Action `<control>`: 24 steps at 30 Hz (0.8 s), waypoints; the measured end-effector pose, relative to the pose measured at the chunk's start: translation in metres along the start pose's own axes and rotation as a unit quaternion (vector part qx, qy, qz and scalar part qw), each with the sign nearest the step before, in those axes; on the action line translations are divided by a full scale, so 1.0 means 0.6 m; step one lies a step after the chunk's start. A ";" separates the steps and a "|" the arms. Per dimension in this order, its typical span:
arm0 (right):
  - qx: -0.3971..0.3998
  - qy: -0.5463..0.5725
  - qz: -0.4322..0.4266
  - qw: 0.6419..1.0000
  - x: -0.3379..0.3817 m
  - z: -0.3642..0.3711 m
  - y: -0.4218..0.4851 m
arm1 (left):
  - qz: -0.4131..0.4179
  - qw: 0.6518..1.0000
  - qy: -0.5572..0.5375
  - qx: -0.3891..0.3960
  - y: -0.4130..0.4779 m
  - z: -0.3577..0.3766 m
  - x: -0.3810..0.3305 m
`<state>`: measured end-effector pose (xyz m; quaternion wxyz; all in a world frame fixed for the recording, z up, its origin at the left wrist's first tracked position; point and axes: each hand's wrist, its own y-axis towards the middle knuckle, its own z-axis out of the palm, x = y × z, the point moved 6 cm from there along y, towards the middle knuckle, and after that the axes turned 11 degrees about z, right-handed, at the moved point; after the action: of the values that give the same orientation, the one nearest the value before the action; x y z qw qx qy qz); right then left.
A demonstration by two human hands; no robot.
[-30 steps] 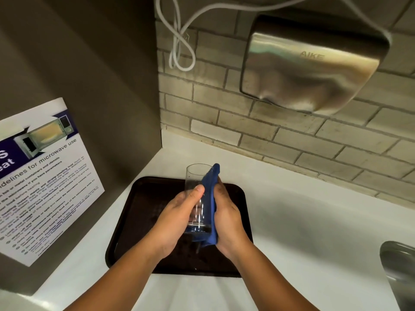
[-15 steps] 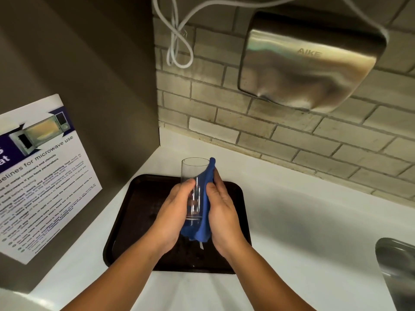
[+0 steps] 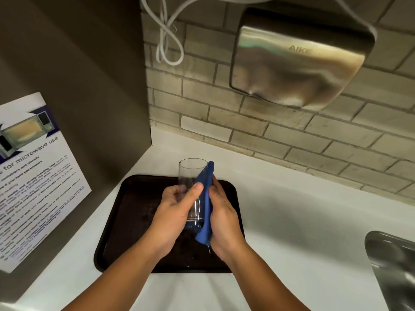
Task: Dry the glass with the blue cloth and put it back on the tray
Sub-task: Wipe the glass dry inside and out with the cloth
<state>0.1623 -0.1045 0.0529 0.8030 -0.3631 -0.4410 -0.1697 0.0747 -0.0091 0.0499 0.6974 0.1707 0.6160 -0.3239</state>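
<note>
A tall clear glass [image 3: 190,176] stands upright in the air above the dark brown tray [image 3: 134,205], its open rim up. My left hand [image 3: 173,212] wraps the glass from the left, thumb across its front. My right hand [image 3: 223,218] presses the blue cloth [image 3: 206,205] flat against the right side of the glass. The cloth runs from near the rim down past the base, and its lower end hangs below my palm. The lower part of the glass is hidden between both hands.
The tray lies on a white counter [image 3: 292,221] in a corner. A brown side wall carries a microwave poster [image 3: 33,176]. A steel hand dryer [image 3: 298,57] and a looped white cable [image 3: 166,37] hang on the brick wall. A metal sink [image 3: 395,265] shows at right.
My right hand with the cloth has slid up and then down along the glass. My left thumb has shifted across the front of the glass. The glass stays held over the tray.
</note>
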 end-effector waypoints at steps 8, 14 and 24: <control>-0.007 -0.010 0.002 1.000 -0.002 -0.007 0.004 | 0.001 1.000 -0.009 0.003 0.003 0.003 -0.007; 0.025 0.055 0.056 0.997 -0.006 -0.003 0.000 | -0.005 0.999 -0.046 -0.006 -0.001 0.012 -0.009; -0.001 0.013 -0.012 1.000 0.004 -0.011 0.000 | 0.003 0.998 -0.036 0.044 0.004 0.010 -0.021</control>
<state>0.1675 -0.1091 0.0524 0.8062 -0.3559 -0.4351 -0.1846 0.0805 -0.0081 0.0631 0.7118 0.1918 0.5752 -0.3546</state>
